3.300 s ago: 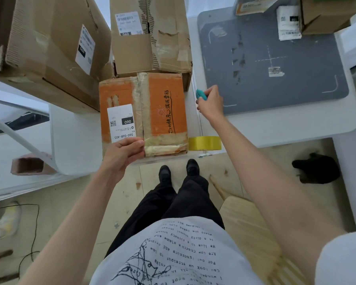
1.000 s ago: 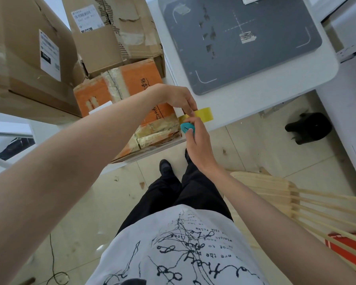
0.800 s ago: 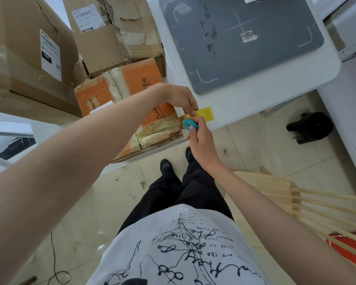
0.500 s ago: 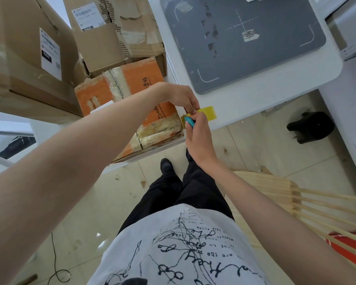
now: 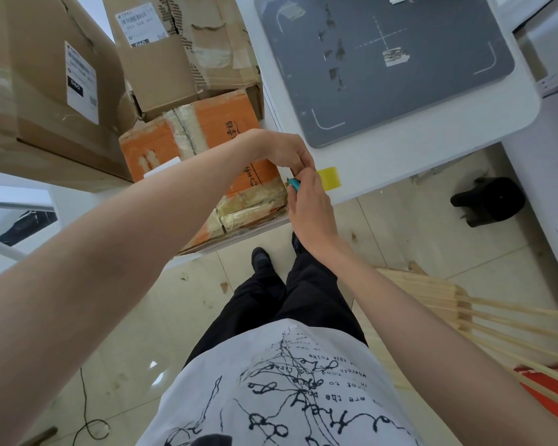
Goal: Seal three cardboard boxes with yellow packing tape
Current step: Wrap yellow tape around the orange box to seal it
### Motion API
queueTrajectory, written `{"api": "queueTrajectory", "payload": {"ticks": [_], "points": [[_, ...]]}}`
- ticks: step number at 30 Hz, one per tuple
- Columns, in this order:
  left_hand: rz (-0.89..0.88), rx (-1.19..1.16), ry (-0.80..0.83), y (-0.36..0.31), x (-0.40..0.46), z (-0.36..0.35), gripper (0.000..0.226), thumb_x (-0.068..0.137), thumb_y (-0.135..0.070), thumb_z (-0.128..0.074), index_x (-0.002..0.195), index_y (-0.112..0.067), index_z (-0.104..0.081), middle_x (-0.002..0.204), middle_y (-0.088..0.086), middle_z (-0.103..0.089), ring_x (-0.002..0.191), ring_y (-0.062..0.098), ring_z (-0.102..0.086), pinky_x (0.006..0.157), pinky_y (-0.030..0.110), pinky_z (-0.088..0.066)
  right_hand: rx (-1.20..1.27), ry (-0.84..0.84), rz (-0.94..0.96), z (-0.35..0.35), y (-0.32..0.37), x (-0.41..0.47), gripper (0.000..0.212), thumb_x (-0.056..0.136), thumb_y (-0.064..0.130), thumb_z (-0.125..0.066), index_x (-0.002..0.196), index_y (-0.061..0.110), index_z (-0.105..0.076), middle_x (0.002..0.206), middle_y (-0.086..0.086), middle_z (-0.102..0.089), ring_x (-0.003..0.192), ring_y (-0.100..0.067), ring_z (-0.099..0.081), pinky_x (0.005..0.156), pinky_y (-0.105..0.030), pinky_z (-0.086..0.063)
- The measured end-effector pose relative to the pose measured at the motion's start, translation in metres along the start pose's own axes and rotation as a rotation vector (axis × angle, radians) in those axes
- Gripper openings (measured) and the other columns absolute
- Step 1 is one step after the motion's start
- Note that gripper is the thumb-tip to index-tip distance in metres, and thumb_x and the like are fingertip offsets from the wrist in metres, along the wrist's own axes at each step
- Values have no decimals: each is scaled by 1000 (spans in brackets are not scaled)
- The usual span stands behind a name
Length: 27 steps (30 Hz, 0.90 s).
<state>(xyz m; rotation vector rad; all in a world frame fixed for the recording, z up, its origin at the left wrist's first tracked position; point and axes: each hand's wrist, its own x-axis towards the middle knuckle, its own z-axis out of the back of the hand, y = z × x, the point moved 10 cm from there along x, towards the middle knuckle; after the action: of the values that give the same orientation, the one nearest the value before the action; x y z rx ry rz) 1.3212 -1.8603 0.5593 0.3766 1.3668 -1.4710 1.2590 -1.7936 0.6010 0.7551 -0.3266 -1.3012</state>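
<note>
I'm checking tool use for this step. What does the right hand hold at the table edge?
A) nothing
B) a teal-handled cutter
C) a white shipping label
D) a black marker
B: the right hand grips a small teal-handled cutter beside the yellow packing tape roll, next to the orange cardboard box.

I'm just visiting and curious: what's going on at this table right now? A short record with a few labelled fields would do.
Activity: working at the yellow tape roll beside the orange box
Left hand: fingers pinched at the roll's near end; what they pinch is hidden
Right hand: grips a small teal tool against the tape
Orange box: at the white table edge, old clear tape on it, no yellow tape seen
Other boxes: two brown ones behind
Also on table: grey mat
</note>
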Motion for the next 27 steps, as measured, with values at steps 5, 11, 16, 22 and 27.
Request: {"api": "queueTrajectory", "payload": {"ticks": [5,11,16,22,27], "points": [[10,24,-11,1,0,3,30,100,-5,-54,121,-17,-72,121,-4,-71,114,11,-65,106,27,-45,-52,24,29,-3,1,1,19,106,17,-48,119,3,-50,114,-12,-55,83,-26,-62,69,-40,-56],[23,54,3,4,4,1,26,96,-19,-68,122,-18,-72,120,-5,-71,116,13,-63,112,34,-43,-36,86,17,-8,-11,-11,33,106,16,-47,135,1,-46,121,-13,-55,91,-26,-64,76,-38,-57],[41,-37,-57,2,0,10,41,95,-26,-71,134,-15,-64,125,-5,-64,120,12,-56,106,26,-36,-149,215,-13,-24,-33,-29,19,105,14,-45,119,2,-51,111,-14,-56,88,-30,-62,70,-37,-47],[31,-138,-111,4,-3,18,46,96,-27,-69,140,-14,-59,142,-3,-57,132,14,-50,107,25,-31,42,257,-354,-33,-109,-22,28,101,11,-51,126,4,-61,122,-15,-60,106,-29,-61,95,-41,-51],[-32,-308,-188,9,-3,27,39,97,-28,-68,134,-16,-66,134,-6,-64,128,12,-55,117,34,-34,314,142,-590,-26,-156,18,32,99,6,-52,129,5,-64,127,-19,-62,109,-32,-65,98,-39,-55]]}}
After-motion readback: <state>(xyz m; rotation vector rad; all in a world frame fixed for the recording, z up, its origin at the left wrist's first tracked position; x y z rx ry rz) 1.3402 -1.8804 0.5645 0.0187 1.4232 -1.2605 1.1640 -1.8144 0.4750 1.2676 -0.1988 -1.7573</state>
